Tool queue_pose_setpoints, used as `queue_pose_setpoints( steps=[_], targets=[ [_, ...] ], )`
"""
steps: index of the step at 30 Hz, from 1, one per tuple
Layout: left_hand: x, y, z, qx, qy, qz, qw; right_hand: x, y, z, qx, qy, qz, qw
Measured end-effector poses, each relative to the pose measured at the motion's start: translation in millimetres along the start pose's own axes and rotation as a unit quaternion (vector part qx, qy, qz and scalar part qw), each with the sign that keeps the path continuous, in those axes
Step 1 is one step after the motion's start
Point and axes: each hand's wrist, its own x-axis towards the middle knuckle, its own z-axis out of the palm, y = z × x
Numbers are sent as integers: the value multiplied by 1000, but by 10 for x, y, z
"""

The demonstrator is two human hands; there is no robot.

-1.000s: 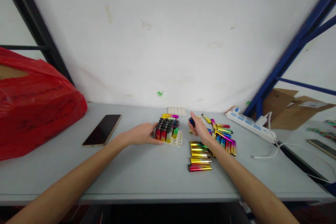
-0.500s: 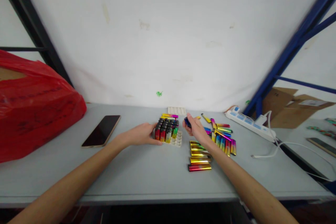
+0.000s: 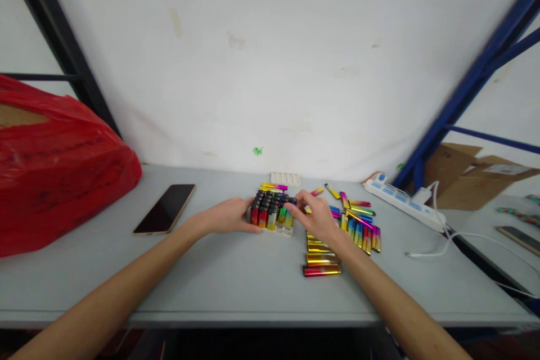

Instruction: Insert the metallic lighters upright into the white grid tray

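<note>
Lighters (image 3: 265, 209) with black tops stand upright and close together in a pale tray (image 3: 282, 231) on the bench (image 3: 228, 275), the left hand (image 3: 228, 215) resting with parted fingers against their left side while the fingers of the right hand (image 3: 318, 216) pinch the dark top of a yellowish lighter (image 3: 289, 220) at the right edge of the group. Shiny loose lighters (image 3: 323, 259) lie to the right, some in a row and others overlapping; an empty tray (image 3: 286, 179) sits near the wall (image 3: 270, 67), and a phone (image 3: 165, 209) lies left of the left hand.
</note>
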Motion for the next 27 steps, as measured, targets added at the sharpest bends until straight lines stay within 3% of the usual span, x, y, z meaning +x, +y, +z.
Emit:
queue_pose_setpoints(
  steps=[7, 16, 27],
  targets=[
    [16, -37, 17, 9, 0, -5, 1000, 18, 23, 107, 10, -95, 38, 995],
    [9, -15, 12, 11, 6, -13, 1000, 18, 35, 109, 57, -111, 52, 991],
    [11, -11, -4, 6, -4, -8, 1000, 52, 48, -7, -12, -181, 20, 983]
  ],
)
